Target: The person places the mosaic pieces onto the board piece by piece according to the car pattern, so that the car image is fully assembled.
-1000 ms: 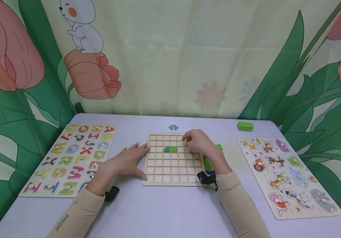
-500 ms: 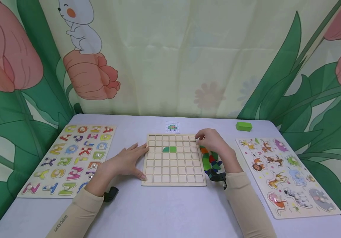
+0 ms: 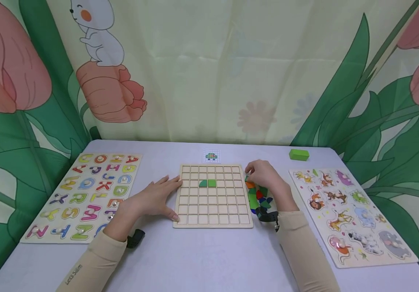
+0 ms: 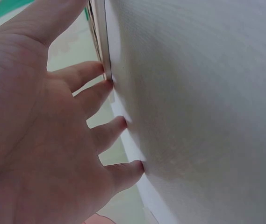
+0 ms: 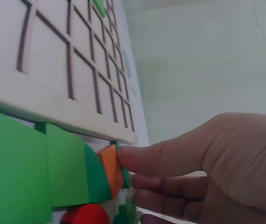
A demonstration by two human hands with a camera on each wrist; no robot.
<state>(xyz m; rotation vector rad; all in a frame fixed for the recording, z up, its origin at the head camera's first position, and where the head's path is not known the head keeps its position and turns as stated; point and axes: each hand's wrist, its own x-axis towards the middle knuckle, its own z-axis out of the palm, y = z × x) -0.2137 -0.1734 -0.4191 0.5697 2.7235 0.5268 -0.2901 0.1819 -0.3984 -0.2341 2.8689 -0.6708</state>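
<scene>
- The wooden grid board (image 3: 213,196) lies flat at the middle of the table (image 3: 202,259); it is nearly square, with no clear long axis, its edges running left-right and near-far.
- Two green pieces (image 3: 208,183) sit side by side in the board's third row from the far edge, the left one with a rounded corner.
- The left hand (image 3: 151,198) rests flat on the table at the board's left edge, fingers straight and a little spread, tips touching the edge (image 4: 105,70).
- The right hand (image 3: 266,178) is at the pile of coloured pieces (image 3: 258,196) just right of the board; thumb and fingers pinch a small green piece (image 5: 123,175) beside an orange piece (image 5: 110,170).
- An alphabet puzzle (image 3: 85,194) lies at the left, an animal puzzle (image 3: 352,215) at the right.
- A green block (image 3: 299,154) and a small pattern card (image 3: 211,155) lie at the far side.
</scene>
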